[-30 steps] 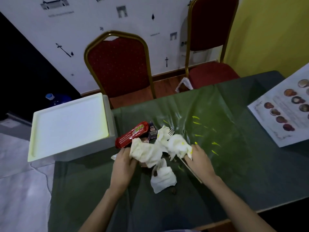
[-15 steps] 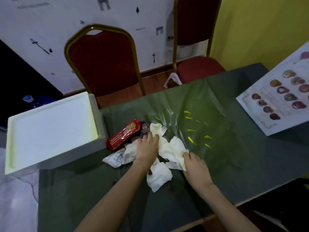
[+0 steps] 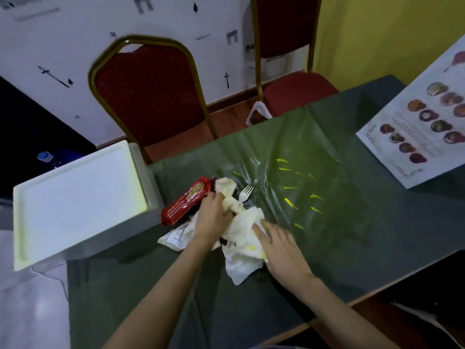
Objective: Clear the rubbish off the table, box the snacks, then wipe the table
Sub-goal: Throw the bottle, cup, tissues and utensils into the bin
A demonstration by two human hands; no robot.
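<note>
Both hands on the crumpled napkins on the green-covered table.

The left hand (image 3: 214,219) is closed around a twisted napkin (image 3: 230,197); the right hand (image 3: 281,250) lies flat, fingers spread, on the napkin pile (image 3: 244,238). A white plastic fork (image 3: 245,193) sits just beyond the left grip, a red snack pack (image 3: 187,200) just to its left, touching the white foam box (image 3: 80,200).

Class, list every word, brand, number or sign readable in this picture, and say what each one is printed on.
Red snack packet: yellow brand lettering, too tilted and blurred to read with certainty.
White wrapper: faint print, unreadable.
Menu sheet: food photos with captions, too small to read.
Wall: small building and cross-like symbols, captions blurred.
</note>
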